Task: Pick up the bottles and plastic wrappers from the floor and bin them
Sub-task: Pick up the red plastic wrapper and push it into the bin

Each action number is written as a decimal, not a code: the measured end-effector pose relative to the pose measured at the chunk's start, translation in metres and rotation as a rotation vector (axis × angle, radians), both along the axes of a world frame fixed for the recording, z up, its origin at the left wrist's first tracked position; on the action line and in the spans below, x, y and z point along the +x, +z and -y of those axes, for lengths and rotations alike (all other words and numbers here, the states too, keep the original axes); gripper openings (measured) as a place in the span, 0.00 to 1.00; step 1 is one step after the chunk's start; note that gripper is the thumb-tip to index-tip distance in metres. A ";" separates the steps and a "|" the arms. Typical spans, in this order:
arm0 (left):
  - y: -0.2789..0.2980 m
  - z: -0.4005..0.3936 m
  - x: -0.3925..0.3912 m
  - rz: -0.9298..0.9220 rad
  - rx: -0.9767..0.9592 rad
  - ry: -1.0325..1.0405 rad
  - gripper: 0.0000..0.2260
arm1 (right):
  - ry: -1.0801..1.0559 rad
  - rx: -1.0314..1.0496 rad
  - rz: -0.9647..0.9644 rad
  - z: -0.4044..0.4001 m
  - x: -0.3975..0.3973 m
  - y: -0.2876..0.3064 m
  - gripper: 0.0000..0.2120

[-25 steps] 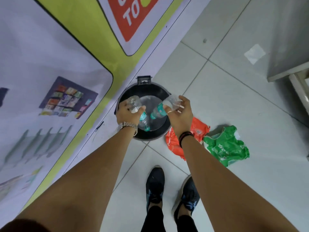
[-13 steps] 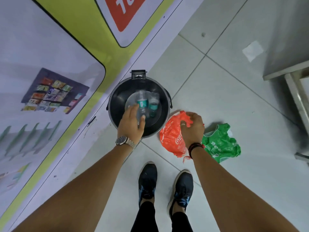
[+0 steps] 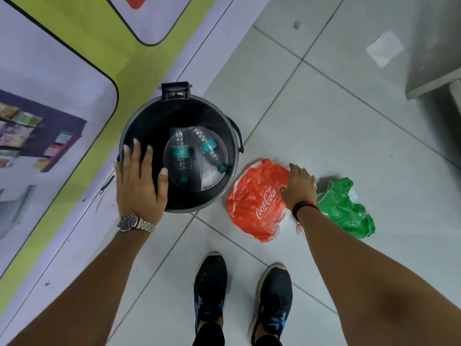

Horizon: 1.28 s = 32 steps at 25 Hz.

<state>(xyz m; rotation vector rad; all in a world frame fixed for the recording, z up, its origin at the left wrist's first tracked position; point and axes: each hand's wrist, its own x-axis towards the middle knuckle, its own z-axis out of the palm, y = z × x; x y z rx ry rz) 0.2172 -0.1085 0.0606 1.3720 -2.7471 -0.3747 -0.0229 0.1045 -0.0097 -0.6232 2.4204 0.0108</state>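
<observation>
Two clear plastic bottles with teal labels, one on the left and one on the right, lie at the bottom of the dark round bin. My left hand hovers flat over the bin's near left rim, fingers spread, holding nothing. A red Coca-Cola wrapper lies on the floor just right of the bin. My right hand rests on the wrapper's right edge, fingers curled down onto it. A green plastic wrapper lies crumpled on the floor right of that hand.
A wall with a printed yellow and white poster runs along the left, right behind the bin. My two dark shoes stand on the white tiles below. A grey cabinet base stands at the far right. A white paper scrap lies near it.
Both bottles dropped from my hands into the bin. My left hand opened and drew back over the rim. My right hand moved right and down onto the red wrapper.
</observation>
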 end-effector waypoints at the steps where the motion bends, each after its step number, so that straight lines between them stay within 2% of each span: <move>1: -0.004 0.000 0.000 -0.023 -0.008 0.000 0.24 | 0.021 0.053 0.000 0.003 -0.003 -0.011 0.29; 4: -0.014 -0.001 -0.001 -0.055 -0.015 0.015 0.25 | -0.015 0.090 -0.071 0.007 -0.005 -0.036 0.21; 6: -0.016 -0.001 -0.002 -0.057 -0.019 0.023 0.25 | -0.064 0.039 -0.118 0.006 -0.004 -0.039 0.17; 8: -0.015 0.001 -0.002 -0.033 -0.022 0.015 0.25 | -0.167 -0.052 -0.085 0.006 -0.005 -0.031 0.15; 13: 0.011 -0.002 0.007 0.033 0.052 0.074 0.26 | -0.324 -0.272 0.000 0.006 -0.006 0.034 0.17; 20: 0.075 -0.012 0.029 0.085 0.129 0.147 0.27 | -0.590 -0.605 -0.163 0.035 -0.020 0.178 0.18; 23: 0.092 -0.013 0.039 0.097 0.161 0.160 0.28 | -0.626 -0.745 -0.273 0.047 -0.011 0.224 0.09; 25: 0.100 -0.012 0.046 0.107 0.164 0.163 0.29 | -0.611 -0.803 -0.321 0.056 0.002 0.244 0.06; 32: 0.102 -0.008 0.061 0.089 0.184 0.181 0.29 | -0.649 -0.948 -0.320 0.085 0.041 0.271 0.06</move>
